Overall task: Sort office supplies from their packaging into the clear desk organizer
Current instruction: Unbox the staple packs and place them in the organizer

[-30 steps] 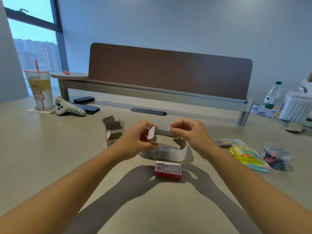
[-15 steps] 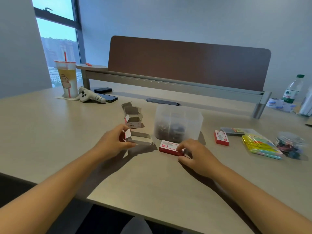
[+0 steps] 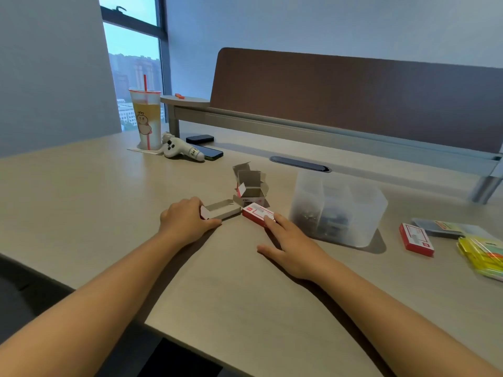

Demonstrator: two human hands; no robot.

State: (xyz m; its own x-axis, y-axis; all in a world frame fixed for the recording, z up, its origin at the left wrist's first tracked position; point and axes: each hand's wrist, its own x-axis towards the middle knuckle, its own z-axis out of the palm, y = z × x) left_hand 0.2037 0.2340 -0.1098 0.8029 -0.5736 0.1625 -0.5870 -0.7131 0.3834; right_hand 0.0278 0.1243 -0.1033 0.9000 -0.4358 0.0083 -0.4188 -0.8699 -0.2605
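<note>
A person sat at a wooden desk (image 3: 81,202), its near edge cutting diagonally below both forearms. The left hand (image 3: 185,219) curled around an opened flat box (image 3: 221,209), holding it on the desk. The right hand (image 3: 292,246) lay flat, straight fingertips touching a closed red box (image 3: 255,213). Just right stood the clear organizer (image 3: 362,213), dark items inside. An opened upright carton (image 3: 250,189) crowded behind the boxes. Another red box (image 3: 416,239) and sticky notes (image 3: 481,254) lay farther right.
</note>
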